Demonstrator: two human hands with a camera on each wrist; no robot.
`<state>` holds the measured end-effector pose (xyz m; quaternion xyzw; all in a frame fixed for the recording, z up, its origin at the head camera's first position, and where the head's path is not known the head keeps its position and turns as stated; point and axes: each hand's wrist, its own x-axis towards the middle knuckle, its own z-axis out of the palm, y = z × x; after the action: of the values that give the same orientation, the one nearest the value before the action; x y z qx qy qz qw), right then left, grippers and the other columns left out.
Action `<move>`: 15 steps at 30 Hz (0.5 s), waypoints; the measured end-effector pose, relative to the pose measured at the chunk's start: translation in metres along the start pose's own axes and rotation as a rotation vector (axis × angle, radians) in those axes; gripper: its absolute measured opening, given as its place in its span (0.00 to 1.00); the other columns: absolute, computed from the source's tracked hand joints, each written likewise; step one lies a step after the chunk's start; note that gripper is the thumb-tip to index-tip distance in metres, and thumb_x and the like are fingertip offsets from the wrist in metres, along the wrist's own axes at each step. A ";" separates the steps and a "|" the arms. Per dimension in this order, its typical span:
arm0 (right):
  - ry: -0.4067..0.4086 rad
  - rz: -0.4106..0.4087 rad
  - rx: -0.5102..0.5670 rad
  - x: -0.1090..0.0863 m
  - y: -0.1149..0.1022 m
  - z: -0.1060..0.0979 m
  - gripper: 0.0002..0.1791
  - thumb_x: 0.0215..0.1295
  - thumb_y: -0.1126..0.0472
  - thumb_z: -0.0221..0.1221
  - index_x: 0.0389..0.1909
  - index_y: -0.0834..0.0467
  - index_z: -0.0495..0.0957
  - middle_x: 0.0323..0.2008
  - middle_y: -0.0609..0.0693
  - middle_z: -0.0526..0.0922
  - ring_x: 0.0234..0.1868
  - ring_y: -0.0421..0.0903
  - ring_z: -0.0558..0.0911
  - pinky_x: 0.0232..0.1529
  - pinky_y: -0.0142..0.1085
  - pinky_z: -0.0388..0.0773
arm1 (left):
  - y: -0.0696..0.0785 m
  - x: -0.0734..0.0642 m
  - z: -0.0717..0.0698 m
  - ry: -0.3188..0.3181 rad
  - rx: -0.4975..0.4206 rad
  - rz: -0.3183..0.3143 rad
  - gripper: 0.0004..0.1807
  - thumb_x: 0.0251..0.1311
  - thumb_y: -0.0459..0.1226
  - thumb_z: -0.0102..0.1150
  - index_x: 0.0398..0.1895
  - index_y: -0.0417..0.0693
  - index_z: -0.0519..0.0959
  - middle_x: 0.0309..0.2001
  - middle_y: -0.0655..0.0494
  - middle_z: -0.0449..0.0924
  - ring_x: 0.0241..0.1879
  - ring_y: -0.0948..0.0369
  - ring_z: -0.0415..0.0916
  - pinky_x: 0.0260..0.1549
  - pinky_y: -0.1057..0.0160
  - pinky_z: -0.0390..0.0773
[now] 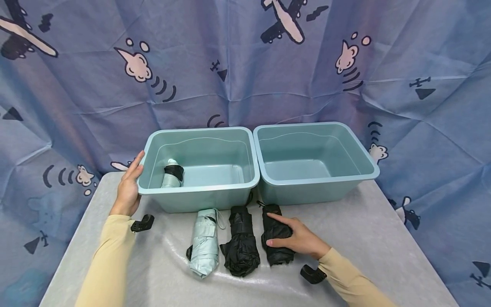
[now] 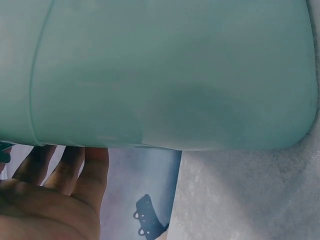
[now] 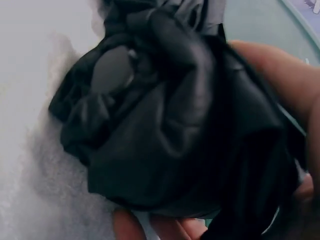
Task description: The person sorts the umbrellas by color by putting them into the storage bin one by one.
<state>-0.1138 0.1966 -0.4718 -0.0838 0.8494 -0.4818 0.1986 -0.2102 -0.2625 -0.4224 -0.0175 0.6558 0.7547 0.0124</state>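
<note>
My right hand [image 1: 299, 238] grips the rightmost black folded umbrella [image 1: 274, 230]. In the right wrist view its dark cloth [image 3: 150, 150] fills the middle, with fingers [image 3: 170, 227] along the lower side. My left hand [image 1: 128, 189] lies with fairly straight fingers against the left end of the left green bin [image 1: 199, 200]. The left wrist view shows these fingers beside the bin's wall [image 2: 165, 75]. A second black folded umbrella [image 1: 241, 243] and a pale green one [image 1: 205, 243] lie on the table to the left. Inside the left bin rests a pale green umbrella with a black band [image 1: 172, 174].
A matching green bin [image 1: 318, 189] stands right beside the left one. Both stand toward the back of the grey-white table [image 1: 161, 273]. Behind them hangs a blue patterned curtain [image 1: 230, 85]. Each wrist carries a small black camera mount [image 1: 142, 223].
</note>
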 end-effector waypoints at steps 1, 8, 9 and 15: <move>0.004 0.013 -0.021 0.001 0.000 0.001 0.46 0.55 0.49 0.77 0.75 0.48 0.68 0.66 0.64 0.67 0.63 0.58 0.68 0.62 0.59 0.67 | 0.000 0.000 0.000 0.000 0.002 -0.001 0.31 0.81 0.49 0.37 0.83 0.63 0.47 0.82 0.58 0.40 0.76 0.55 0.48 0.60 0.67 0.65; -0.023 0.043 -0.128 0.010 -0.008 0.007 0.50 0.49 0.49 0.79 0.75 0.48 0.68 0.66 0.67 0.68 0.64 0.65 0.66 0.59 0.63 0.68 | 0.001 0.000 0.000 -0.002 0.012 0.003 0.31 0.81 0.50 0.36 0.83 0.64 0.47 0.82 0.57 0.40 0.76 0.54 0.48 0.60 0.66 0.65; -0.030 0.042 -0.141 0.010 -0.009 0.007 0.51 0.49 0.49 0.79 0.75 0.49 0.68 0.68 0.68 0.67 0.67 0.68 0.63 0.59 0.64 0.67 | 0.001 0.000 0.000 -0.002 0.012 0.002 0.31 0.81 0.50 0.36 0.83 0.64 0.47 0.82 0.57 0.40 0.76 0.54 0.48 0.60 0.66 0.65; -0.050 0.064 -0.154 0.013 -0.011 0.010 0.51 0.46 0.52 0.81 0.74 0.49 0.69 0.70 0.67 0.66 0.69 0.70 0.61 0.59 0.66 0.67 | 0.000 0.000 -0.001 -0.009 -0.001 -0.002 0.31 0.81 0.49 0.36 0.83 0.64 0.47 0.82 0.57 0.40 0.76 0.55 0.48 0.60 0.67 0.65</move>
<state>-0.1219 0.1791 -0.4700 -0.0838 0.8810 -0.4061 0.2280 -0.2098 -0.2634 -0.4221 -0.0150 0.6553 0.7550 0.0160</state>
